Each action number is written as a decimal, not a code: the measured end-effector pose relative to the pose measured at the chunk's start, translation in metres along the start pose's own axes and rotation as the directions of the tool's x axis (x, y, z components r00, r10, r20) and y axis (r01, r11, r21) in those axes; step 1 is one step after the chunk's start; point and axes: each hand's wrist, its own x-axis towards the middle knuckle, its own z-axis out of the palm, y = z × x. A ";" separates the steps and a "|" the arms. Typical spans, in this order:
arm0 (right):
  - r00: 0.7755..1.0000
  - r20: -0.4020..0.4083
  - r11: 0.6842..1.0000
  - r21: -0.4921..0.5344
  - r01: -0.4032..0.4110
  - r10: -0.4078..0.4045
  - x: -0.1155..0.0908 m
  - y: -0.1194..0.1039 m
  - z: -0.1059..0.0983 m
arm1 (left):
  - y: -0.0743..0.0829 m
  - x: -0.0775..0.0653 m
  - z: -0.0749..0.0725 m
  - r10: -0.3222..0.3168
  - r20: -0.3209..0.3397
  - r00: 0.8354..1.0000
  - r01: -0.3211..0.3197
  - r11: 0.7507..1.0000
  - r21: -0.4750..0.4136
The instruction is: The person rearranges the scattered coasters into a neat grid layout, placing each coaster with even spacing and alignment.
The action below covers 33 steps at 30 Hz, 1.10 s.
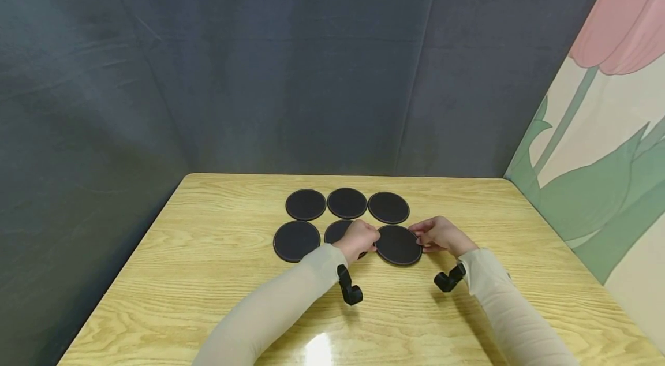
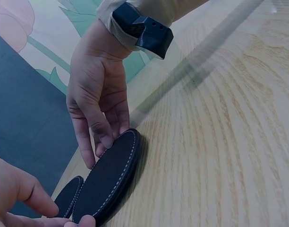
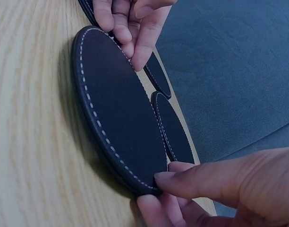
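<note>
Black round coasters with pale edge stitching lie in two rows on the wooden table. The front-right coaster [image 1: 399, 245] is between my two hands. My right hand [image 1: 441, 235] pinches its right rim, thumb on top and fingers at the edge, as the right wrist view shows. At the opposite rim, my left hand [image 1: 360, 238] grips with curled fingertips [image 3: 143, 49]; its palm is hidden there. That hand partly covers the front-middle coaster [image 1: 336, 230]. Whether the gripped coaster lies flat or is slightly raised, I cannot tell.
The back row has a left coaster [image 1: 306, 205], a middle coaster [image 1: 347, 203] and a right coaster [image 1: 388, 207]. Another coaster [image 1: 296, 241] lies front left. A dark curtain [image 1: 312, 66] hangs behind the table [image 1: 156, 273]; a flower-painted wall [image 1: 592, 181] stands at right.
</note>
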 end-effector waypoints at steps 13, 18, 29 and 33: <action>0.999 0.028 1.000 0.004 0.017 -0.017 -0.001 0.000 0.001 | -0.001 0.002 -0.002 -0.011 0.010 1.000 0.011 1.000 -0.017; 1.000 0.024 1.000 0.011 0.020 -0.020 0.000 0.001 0.000 | 0.001 0.002 -0.002 -0.008 0.005 1.000 0.008 1.000 -0.020; 1.000 0.016 1.000 0.002 0.014 -0.014 0.001 0.001 -0.001 | 0.003 0.001 -0.003 0.011 0.014 1.000 -0.011 1.000 -0.014; 1.000 0.017 1.000 0.018 0.016 -0.016 0.000 0.002 0.000 | 0.002 0.001 -0.002 0.003 0.010 1.000 -0.003 1.000 -0.017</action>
